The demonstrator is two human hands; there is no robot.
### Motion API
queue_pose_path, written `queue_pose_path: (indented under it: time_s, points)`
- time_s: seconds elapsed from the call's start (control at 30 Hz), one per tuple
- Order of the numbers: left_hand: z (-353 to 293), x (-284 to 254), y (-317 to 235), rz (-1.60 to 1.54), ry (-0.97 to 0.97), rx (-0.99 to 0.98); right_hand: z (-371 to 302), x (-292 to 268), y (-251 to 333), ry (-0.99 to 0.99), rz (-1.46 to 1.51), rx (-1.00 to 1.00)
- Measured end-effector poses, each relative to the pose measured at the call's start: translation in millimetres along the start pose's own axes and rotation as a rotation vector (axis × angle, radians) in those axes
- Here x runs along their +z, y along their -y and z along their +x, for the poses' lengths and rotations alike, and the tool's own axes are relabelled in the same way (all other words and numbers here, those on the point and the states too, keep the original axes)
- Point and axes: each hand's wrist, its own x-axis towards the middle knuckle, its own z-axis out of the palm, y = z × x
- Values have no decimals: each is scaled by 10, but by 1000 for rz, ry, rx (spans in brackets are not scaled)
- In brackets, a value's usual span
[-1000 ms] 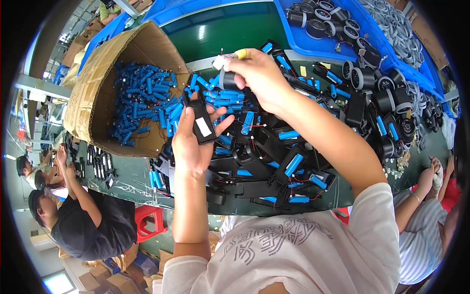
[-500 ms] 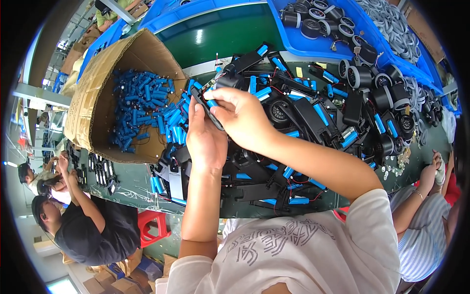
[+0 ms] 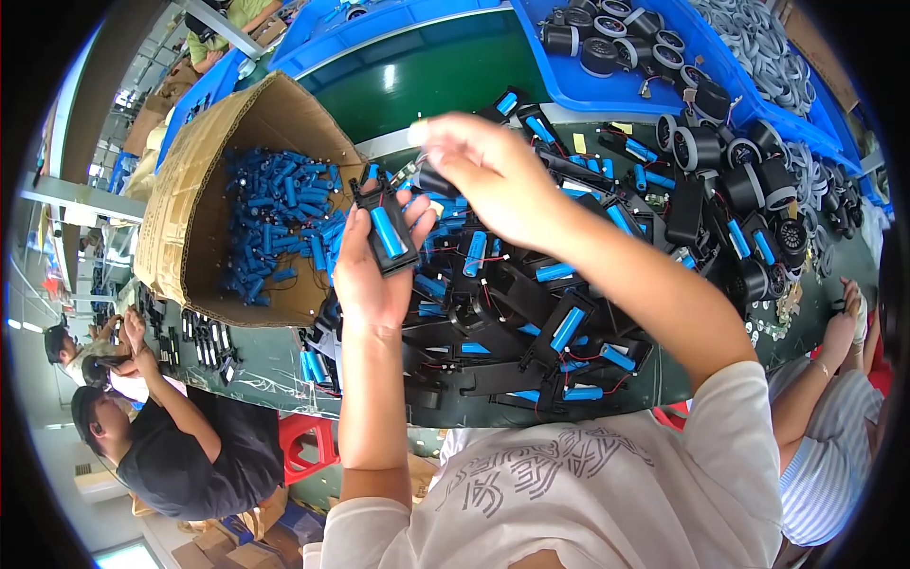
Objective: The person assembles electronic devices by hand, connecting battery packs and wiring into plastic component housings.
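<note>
My left hand [image 3: 373,284] is closed around a black plastic housing [image 3: 395,258]. A blue cylindrical battery [image 3: 387,232] lies lengthwise in that housing, facing up. My right hand [image 3: 488,175] is up and to the right of the housing, not touching it. Its fingers are stretched out, slightly blurred, with a pale covering on one fingertip, and I see nothing held in them. Just below these fingers is a dark round part [image 3: 434,180], partly hidden. A heap of black housings [image 3: 512,318], many with blue batteries and thin wires, spreads under and beside my hands.
A cardboard box [image 3: 180,223] on its side at the left spills loose blue batteries [image 3: 275,190]. Blue bins [image 3: 569,100] at the back right hold black round motor-like parts and grey rings [image 3: 758,57]. Co-workers sit at the left [image 3: 180,455] and right [image 3: 825,417].
My right hand has left the housing and moved up and right. My left hand has turned the housing so its battery side shows, and shifted slightly left and down.
</note>
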Motion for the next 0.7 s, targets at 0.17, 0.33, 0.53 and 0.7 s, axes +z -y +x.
queue_pose_path:
  time_s: [0.17,0.33,0.53,0.7]
  points:
    - [63,-112,-246,254,3,-21,483,-200,-418,351,-804,-251]
    - [302,29,-408,493,105,11,873,-315,-549,501,-761,-80]
    - [1367,194,-408,387,15,0,1475,-325,-808,-254,-641,87]
    - [2245,-134,-444,210,-134,91,1128,-511,-293,-161,-636,-170]
